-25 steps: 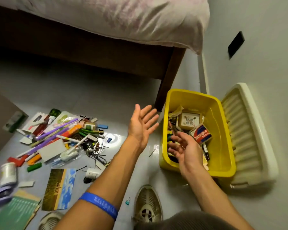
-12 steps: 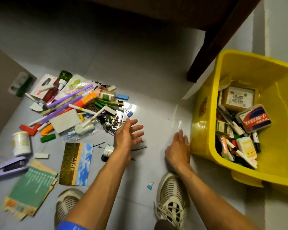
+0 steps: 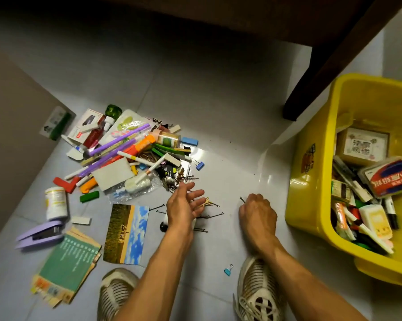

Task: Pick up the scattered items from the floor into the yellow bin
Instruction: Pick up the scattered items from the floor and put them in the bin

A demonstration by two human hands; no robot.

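The yellow bin [image 3: 315, 126] stands on the floor at the right, holding boxes, pens and small packs. A pile of scattered stationery [image 3: 126, 154] lies on the grey tiles at centre left. Loose hairpins [image 3: 212, 215] lie in front of it. My left hand [image 3: 183, 208] hovers palm-up with fingers spread over the hairpins, holding nothing. My right hand [image 3: 256, 210] is down on the floor left of the bin, fingers curled, pinching a dark hairpin [image 3: 242, 199] that sticks out at the fingertips.
A purple stapler [image 3: 39, 235], a green booklet [image 3: 68, 262], a postcard [image 3: 126, 232], a white bottle [image 3: 55, 202] and a blue binder clip [image 3: 228, 270] lie nearby. My two shoes [image 3: 258, 293] are at the bottom edge. A dark bed leg [image 3: 311, 89] stands behind the bin.
Both hands came down from over the bin to the floor. The right hand went from flat on the tiles to curled round a hairpin; the left stays spread.
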